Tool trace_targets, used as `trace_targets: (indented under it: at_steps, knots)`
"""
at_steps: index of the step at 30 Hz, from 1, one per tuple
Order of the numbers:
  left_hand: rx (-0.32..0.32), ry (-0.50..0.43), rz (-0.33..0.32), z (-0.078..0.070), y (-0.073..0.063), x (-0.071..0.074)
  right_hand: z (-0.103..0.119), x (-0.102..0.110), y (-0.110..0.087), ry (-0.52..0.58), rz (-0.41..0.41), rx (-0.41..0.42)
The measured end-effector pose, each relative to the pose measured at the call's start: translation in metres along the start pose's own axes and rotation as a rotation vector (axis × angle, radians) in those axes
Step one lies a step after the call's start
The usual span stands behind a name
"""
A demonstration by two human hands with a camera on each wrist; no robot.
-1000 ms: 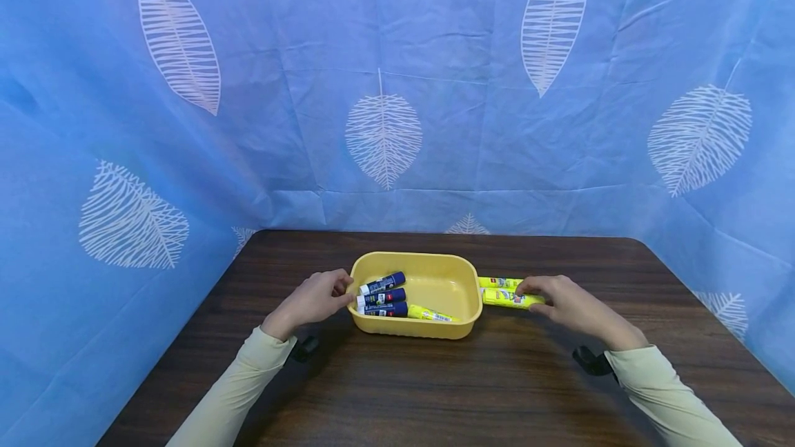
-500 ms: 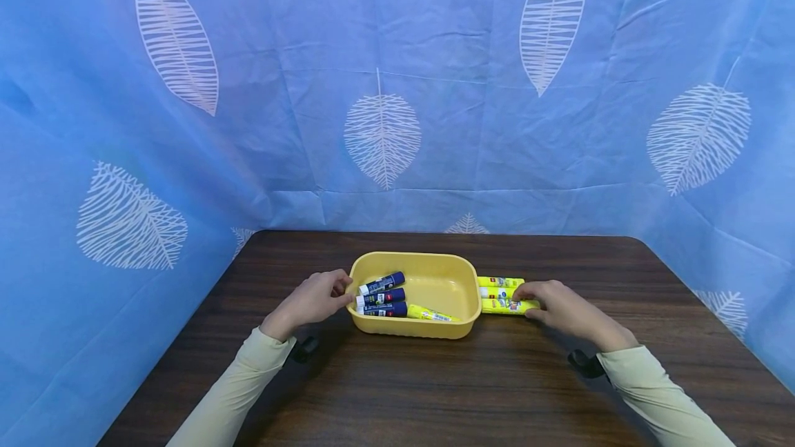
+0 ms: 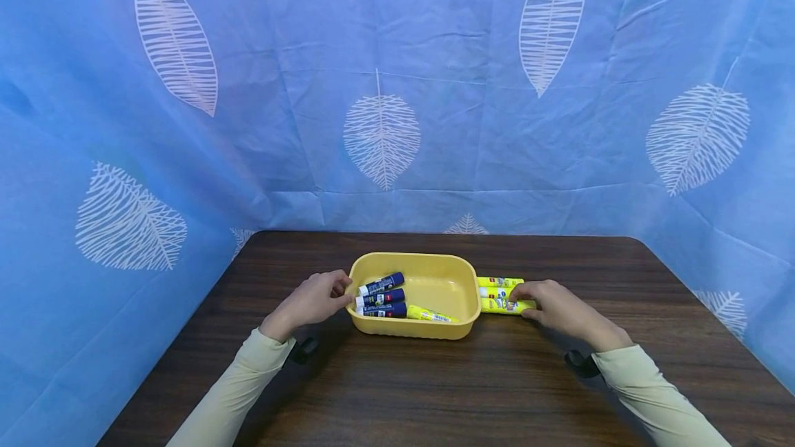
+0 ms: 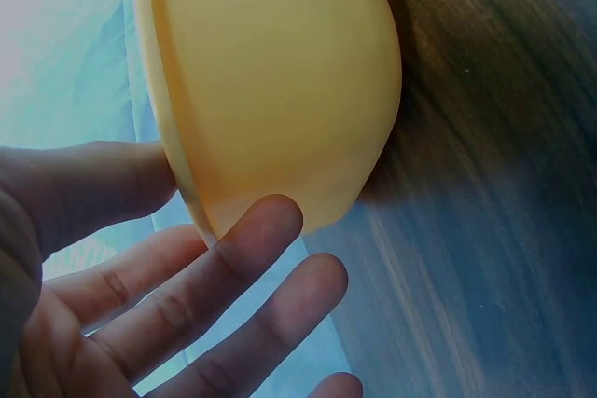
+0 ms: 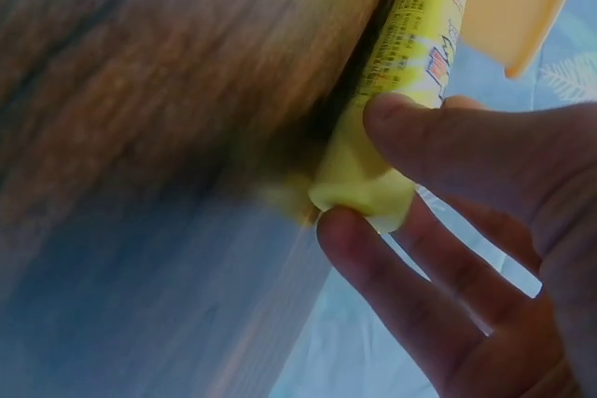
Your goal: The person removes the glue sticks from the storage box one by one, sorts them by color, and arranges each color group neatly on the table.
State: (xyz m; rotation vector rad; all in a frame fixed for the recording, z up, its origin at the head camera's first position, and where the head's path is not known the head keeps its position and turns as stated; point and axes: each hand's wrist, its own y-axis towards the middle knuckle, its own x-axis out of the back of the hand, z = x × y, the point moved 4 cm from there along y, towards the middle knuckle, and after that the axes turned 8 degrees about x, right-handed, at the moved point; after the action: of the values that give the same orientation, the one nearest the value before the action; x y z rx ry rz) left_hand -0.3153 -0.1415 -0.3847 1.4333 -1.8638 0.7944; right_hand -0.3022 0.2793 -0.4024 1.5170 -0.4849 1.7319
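A yellow plastic basin stands mid-table. Its left rim is pinched between the thumb and fingers of my left hand; the left wrist view shows the thumb at the rim of the basin. Inside, three dark blue glue sticks with white ends lie at the left, beside a yellow glue stick. Right of the basin, three yellow glue sticks lie side by side. My right hand holds the nearest glue stick by its right end; the right wrist view shows the thumb along this glue stick.
The dark wood-grain table reaches to a blue curtain with white leaf prints at the back and sides. The farthest yellow glue stick and the middle glue stick lie against the basin's right side.
My right hand has moved left and lowered its glue stick from over the others to beside them, in the front of the row. The left hand has stayed at the basin's rim.
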Motion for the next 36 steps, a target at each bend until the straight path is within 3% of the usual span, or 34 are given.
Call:
trace_targets:
  at_steps: [14,36]
  knots:
    - [-0.014,0.008,0.008,-0.0016,-0.0015,0.0001,0.0023,0.0029,0.0003,-0.012,-0.002,0.015]
    - [-0.015,-0.007,0.003,-0.0005,-0.0009,-0.0002,-0.0048,0.0070,-0.0026,-0.031,-0.044,-0.060]
